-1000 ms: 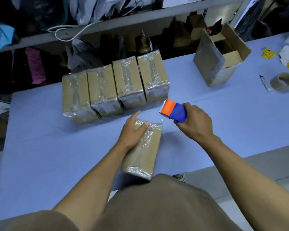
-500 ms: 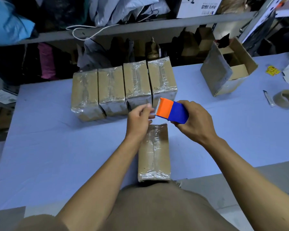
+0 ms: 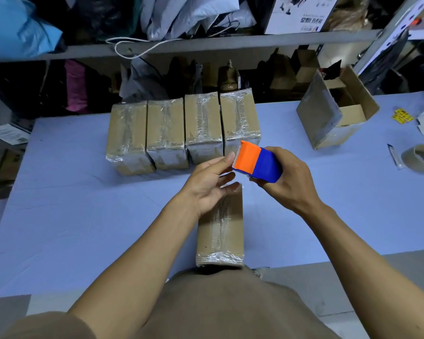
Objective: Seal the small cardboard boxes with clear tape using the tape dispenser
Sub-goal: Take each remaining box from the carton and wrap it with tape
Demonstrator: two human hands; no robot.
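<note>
Box [image 3: 220, 231] lies lengthwise at the table's [image 3: 59, 216] near edge. Above its far end, right hand [image 3: 285, 182] grips the dispenser [image 3: 257, 161]; left hand [image 3: 207, 184], fingers loosely spread, touches its toothed edge. Four wrapped boxes [image 3: 181, 130] line up beyond; bare cloth flanks the box.

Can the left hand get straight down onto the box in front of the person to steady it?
Probably yes. The left hand hovers just above the far end of the box, holding nothing, fingers at the tape dispenser; nothing lies between it and the box top.
</note>
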